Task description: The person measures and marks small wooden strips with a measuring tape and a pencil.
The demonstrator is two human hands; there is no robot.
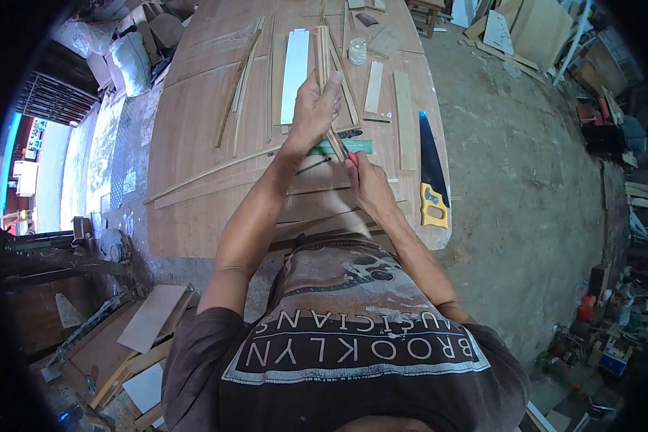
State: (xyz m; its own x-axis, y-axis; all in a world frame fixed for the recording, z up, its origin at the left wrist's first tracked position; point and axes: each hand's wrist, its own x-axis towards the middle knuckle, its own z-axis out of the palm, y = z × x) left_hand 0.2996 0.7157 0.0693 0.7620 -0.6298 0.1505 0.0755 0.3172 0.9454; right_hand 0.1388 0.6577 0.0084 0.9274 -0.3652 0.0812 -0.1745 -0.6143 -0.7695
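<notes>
My left hand (pixel 315 109) is closed around a bundle of thin wooden strips (pixel 322 52), held over the middle of the table. The strips point away from me, and their near ends come down by my right hand (pixel 371 189). That hand is closed on a small red-handled tool (pixel 352 158) whose dark tip meets the strip ends. Its exact kind is mostly hidden by my fingers. Beneath the strips lies a flat green piece (pixel 360 146). A white board (pixel 295 79) rests just left of my left hand.
On the wooden table (pixel 194 133) a handsaw (pixel 432 173) with a yellow handle lies along the right edge. Near it are a pale wooden slat (pixel 405 119) and a glass jar (pixel 357 52). Long thin strips (pixel 239 86) lie at left. Wood offcuts (pixel 151 317) are piled below left.
</notes>
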